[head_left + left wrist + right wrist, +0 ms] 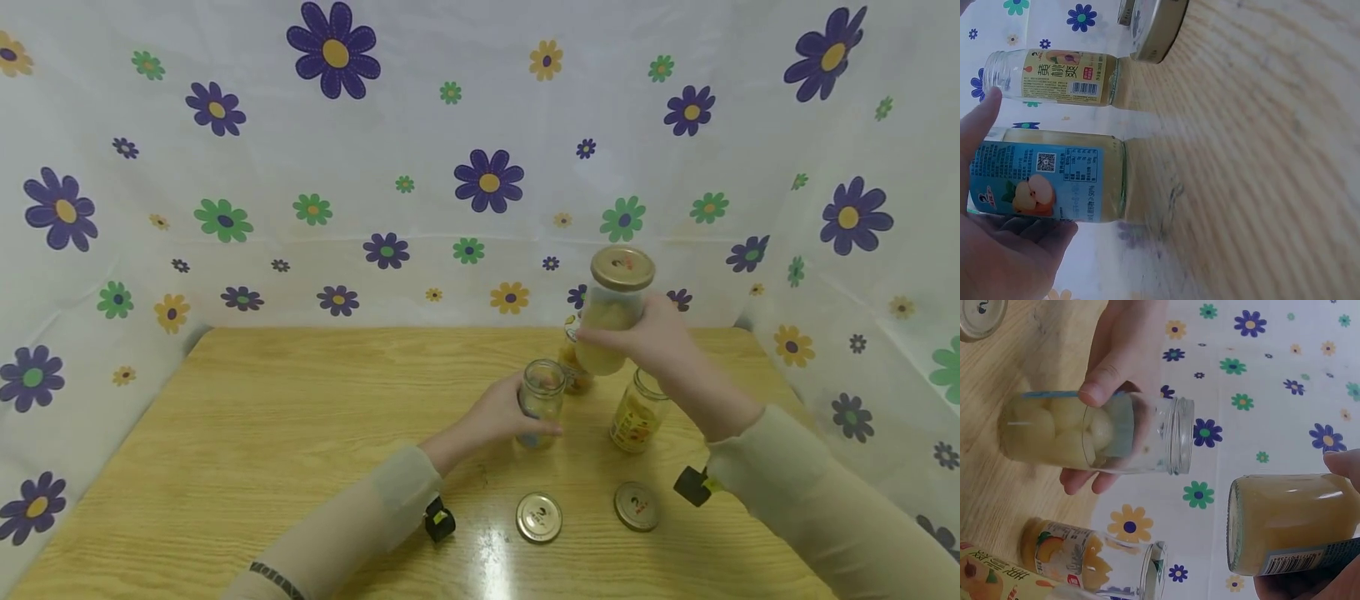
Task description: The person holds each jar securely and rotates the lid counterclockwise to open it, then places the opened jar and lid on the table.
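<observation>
My left hand point(498, 412) grips an open glass jar point(543, 400) standing on the table. It has a blue label with an apple picture point(1035, 194) and round pale fruit pieces point(1054, 428) low inside. My right hand point(660, 333) holds another jar point(609, 321) up in the air, above and right of the first. That jar wears a gold lid point(623, 267) and has cloudy yellowish contents; part of its barcode label point(1297, 559) shows in the right wrist view.
An open jar with a yellow peach label point(637, 421) stands right of the left hand's jar. A jar of orange fruit pieces point(576, 371) stands behind. Two gold lids, one nearer the middle point(538, 517) and one farther right point(637, 506), lie on the wooden table point(300, 417).
</observation>
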